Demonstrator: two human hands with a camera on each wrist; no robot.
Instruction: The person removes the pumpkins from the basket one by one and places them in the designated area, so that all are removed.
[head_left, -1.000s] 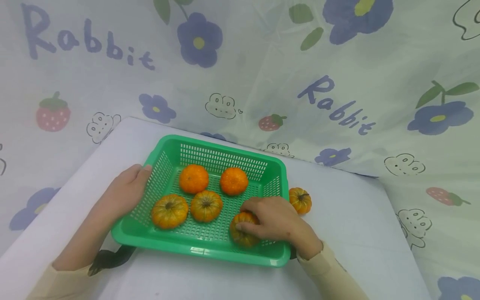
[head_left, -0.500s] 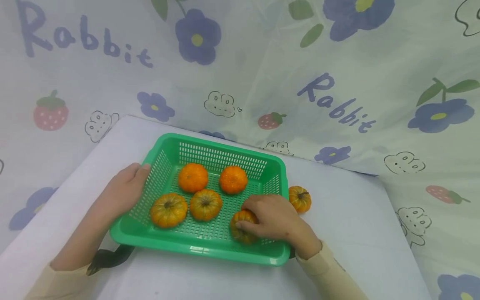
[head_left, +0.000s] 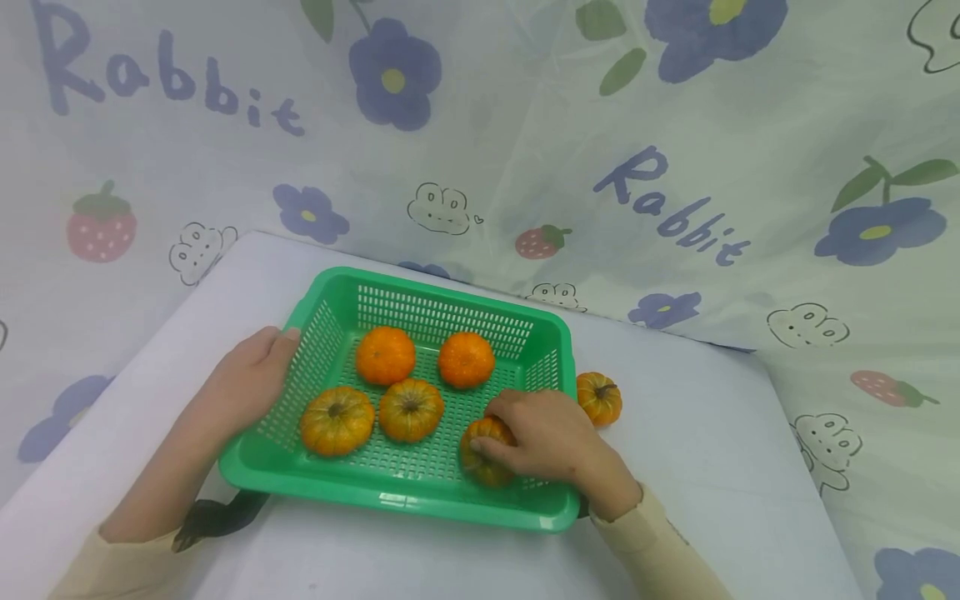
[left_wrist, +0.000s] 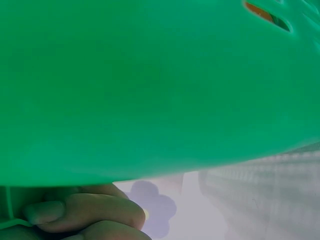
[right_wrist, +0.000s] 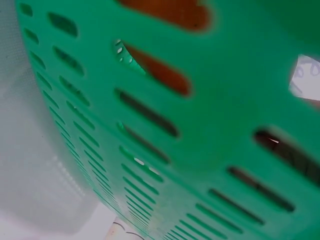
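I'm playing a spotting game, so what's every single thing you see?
Basket: one, green, over the table
Bright pumpkins: two, orange, basket's far side
Striped pumpkins: three, greenish orange, basket's nearer side
Loose pumpkin: one, orange, right of basket
Table: one, white, under basket
Printed sheet: one, whitish with flowers, strawberries, rabbits, behind table
Dark gear: two pieces, black, by wrists
Sleeves: two, beige, both arms
Left fingers: one set, on basket's left rim
Right fingers: one set, holding a striped pumpkin

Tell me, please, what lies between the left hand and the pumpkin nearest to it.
The slotted basket wall stands between the left hand and that pumpkin; the head view shows this.
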